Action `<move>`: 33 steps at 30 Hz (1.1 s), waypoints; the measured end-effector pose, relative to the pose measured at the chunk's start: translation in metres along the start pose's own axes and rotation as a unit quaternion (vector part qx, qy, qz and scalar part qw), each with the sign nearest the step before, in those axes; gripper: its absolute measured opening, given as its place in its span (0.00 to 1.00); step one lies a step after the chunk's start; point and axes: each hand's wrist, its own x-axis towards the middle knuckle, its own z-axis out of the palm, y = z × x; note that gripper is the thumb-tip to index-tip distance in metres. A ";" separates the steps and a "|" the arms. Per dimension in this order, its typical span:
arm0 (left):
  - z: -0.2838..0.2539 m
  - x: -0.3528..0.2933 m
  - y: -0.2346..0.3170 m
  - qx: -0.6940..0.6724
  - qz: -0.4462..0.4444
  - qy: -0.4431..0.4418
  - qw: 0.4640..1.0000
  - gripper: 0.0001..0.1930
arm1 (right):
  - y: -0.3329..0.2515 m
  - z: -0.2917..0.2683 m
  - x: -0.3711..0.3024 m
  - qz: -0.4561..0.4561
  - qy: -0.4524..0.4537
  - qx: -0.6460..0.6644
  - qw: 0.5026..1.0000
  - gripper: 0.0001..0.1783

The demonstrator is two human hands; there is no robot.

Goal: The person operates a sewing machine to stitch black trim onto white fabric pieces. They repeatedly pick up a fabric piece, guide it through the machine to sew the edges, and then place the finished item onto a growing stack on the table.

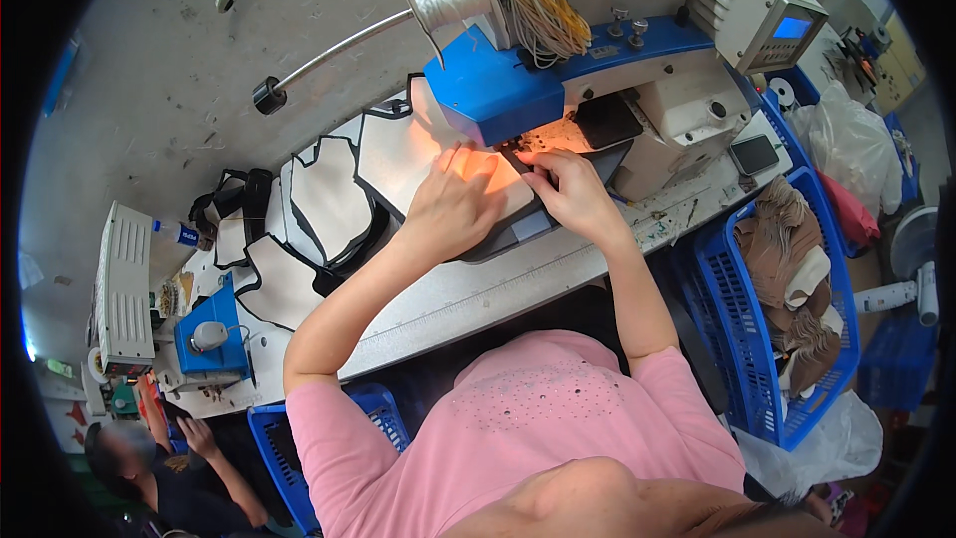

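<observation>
My left hand (456, 201) lies flat with its fingers apart on a white fabric panel (386, 157) that has black edging. The panel rests on the bed of a blue and white sewing machine (498, 90), and its right end reaches under the machine's lit head. Close to the needle area, my right hand (575, 194) is closed in a pinch at a dark strip (516, 161) along the panel's edge. The exact hold of its fingertips is partly hidden. More black-edged white panels (327, 197) lie overlapping to the left of my left hand.
A cord spool (453, 2) stands above the machine head, and a control box (757, 15) sits at the back right. Blue baskets (846, 339) with brown and white pieces stand right of the table. Another person (189, 478) works at the lower left, near a second machine (214, 339).
</observation>
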 end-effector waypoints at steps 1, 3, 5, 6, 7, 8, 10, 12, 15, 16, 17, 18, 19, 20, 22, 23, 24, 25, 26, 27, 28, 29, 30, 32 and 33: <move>-0.002 0.002 -0.001 -0.031 -0.009 -0.006 0.999 0.17 | 0.000 0.000 -0.001 0.001 0.001 0.000 1.000 0.14; -0.003 0.002 -0.004 -0.074 -0.026 -0.030 0.996 0.15 | -0.001 0.000 -0.001 0.004 0.001 -0.002 1.000 0.14; -0.001 -0.001 -0.010 -0.097 -0.041 -0.065 0.992 0.14 | -0.005 -0.001 0.000 0.009 -0.001 -0.008 1.000 0.14; 0.000 -0.001 -0.011 -0.090 -0.036 -0.072 0.993 0.14 | -0.005 -0.001 0.000 0.005 0.004 -0.009 1.000 0.13; 0.000 0.000 -0.012 -0.084 -0.030 -0.079 0.993 0.13 | -0.003 0.000 0.000 0.002 0.010 -0.010 1.000 0.13; 0.000 0.001 -0.013 -0.078 -0.024 -0.087 0.993 0.13 | -0.001 0.001 -0.001 -0.001 0.016 -0.010 1.000 0.13; -0.001 0.003 -0.016 -0.072 0.015 -0.057 0.996 0.13 | 0.001 0.001 -0.002 -0.012 0.023 -0.019 0.999 0.12; -0.003 0.005 -0.019 -0.072 0.024 -0.045 0.996 0.14 | 0.000 0.000 -0.001 -0.014 0.030 -0.012 0.999 0.10; -0.002 0.007 -0.024 -0.081 0.013 -0.052 0.995 0.16 | -0.002 -0.003 -0.003 -0.001 0.044 0.013 0.999 0.08; 0.000 0.007 -0.027 -0.076 0.020 -0.053 0.995 0.16 | -0.002 -0.004 -0.004 0.001 0.050 0.020 0.999 0.07; 0.002 0.008 -0.030 -0.072 0.027 -0.055 0.996 0.16 | -0.002 -0.005 -0.005 0.003 0.057 0.026 0.998 0.07; 0.000 0.009 -0.031 -0.083 0.024 -0.063 0.994 0.16 | 0.000 -0.006 -0.005 -0.003 0.060 0.035 0.998 0.07; 0.000 0.011 -0.032 -0.095 0.021 -0.072 0.993 0.16 | 0.002 -0.007 -0.006 -0.007 0.063 0.045 0.997 0.07; 0.000 0.012 -0.033 -0.107 0.018 -0.081 0.991 0.16 | 0.003 -0.007 -0.006 -0.011 0.066 0.054 0.996 0.07; 0.000 0.013 -0.036 -0.101 0.022 -0.073 0.992 0.15 | 0.002 -0.008 -0.007 -0.003 0.062 0.060 0.996 0.07; 0.000 0.014 -0.036 -0.104 0.018 -0.073 0.992 0.15 | 0.001 -0.009 -0.007 0.001 0.061 0.063 0.996 0.07; 0.000 0.015 -0.037 -0.106 0.014 -0.072 0.992 0.15 | 0.001 -0.009 -0.007 0.001 0.061 0.060 0.996 0.07; 0.000 0.016 -0.037 -0.112 0.011 -0.068 0.991 0.14 | 0.001 -0.010 -0.007 0.000 0.059 0.057 0.997 0.07; 0.000 0.015 -0.037 -0.106 0.006 -0.069 0.992 0.14 | 0.001 -0.010 -0.007 -0.001 0.058 0.054 0.997 0.07; 0.001 0.015 -0.036 -0.100 0.001 -0.069 0.993 0.13 | 0.001 -0.010 -0.007 0.001 0.056 0.055 0.997 0.07; 0.002 0.015 -0.036 -0.095 -0.003 -0.068 0.993 0.13 | 0.002 -0.010 -0.007 0.002 0.056 0.056 0.997 0.07; 0.002 0.015 -0.034 -0.091 -0.012 -0.065 0.994 0.12 | 0.002 -0.010 -0.007 0.003 0.054 0.057 0.997 0.07; 0.000 0.016 -0.031 -0.087 -0.022 -0.061 0.994 0.12 | 0.002 -0.010 -0.006 0.004 0.054 0.058 0.997 0.07; -0.001 0.016 -0.027 -0.076 -0.034 -0.056 0.995 0.12 | 0.001 -0.011 -0.007 0.007 0.052 0.059 0.997 0.07; 0.000 0.015 -0.026 -0.068 -0.038 -0.053 0.996 0.11 | 0.001 -0.010 -0.007 0.003 0.054 0.060 0.997 0.07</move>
